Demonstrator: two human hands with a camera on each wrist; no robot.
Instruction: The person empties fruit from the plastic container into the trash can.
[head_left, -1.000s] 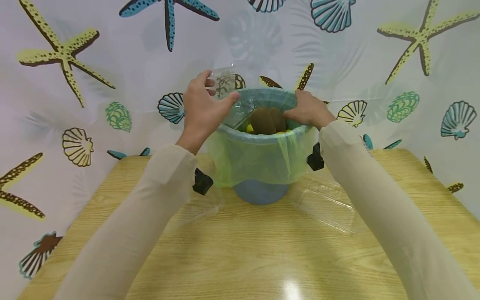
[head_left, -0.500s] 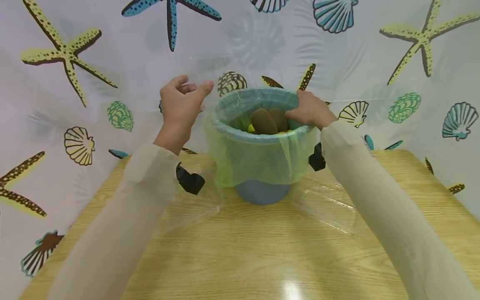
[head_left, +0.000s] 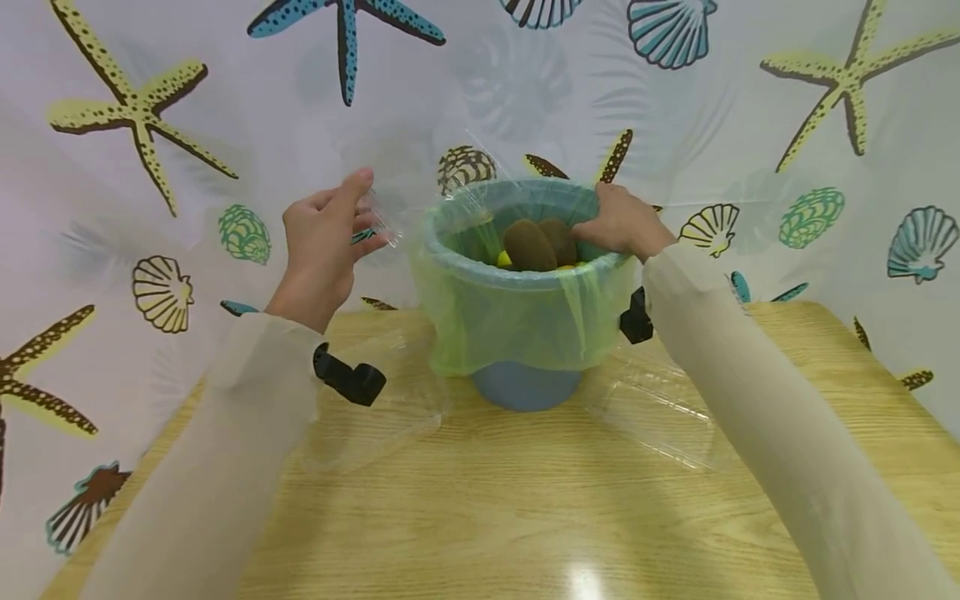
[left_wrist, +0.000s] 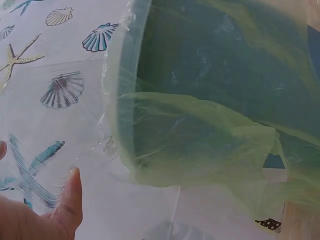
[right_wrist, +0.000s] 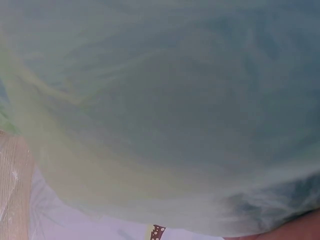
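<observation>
A blue bin (head_left: 525, 387) lined with a thin green bag (head_left: 517, 321) stands on the table. Two brown, egg-shaped things (head_left: 529, 246) and some yellow ones (head_left: 503, 259) lie inside it. My right hand (head_left: 622, 218) grips the bin's right rim, thumb on the inside. To the left of the bin my left hand (head_left: 322, 242) is raised and holds a clear plastic container (head_left: 386, 221), whose outline is hard to make out against the patterned cloth. In the left wrist view, that container (left_wrist: 85, 125) reaches from my thumb to beside the bin's rim.
A clear plastic tray (head_left: 375, 408) lies on the wooden table (head_left: 510, 508) left of the bin. Another clear tray (head_left: 660, 408) lies to the right, partly behind my right sleeve. A white cloth (head_left: 517, 83) with starfish and shells hangs close behind the bin.
My left hand has moved left and a little down, away from over the bin, with the clear plastic container in it. My right hand has stayed on the rim.
</observation>
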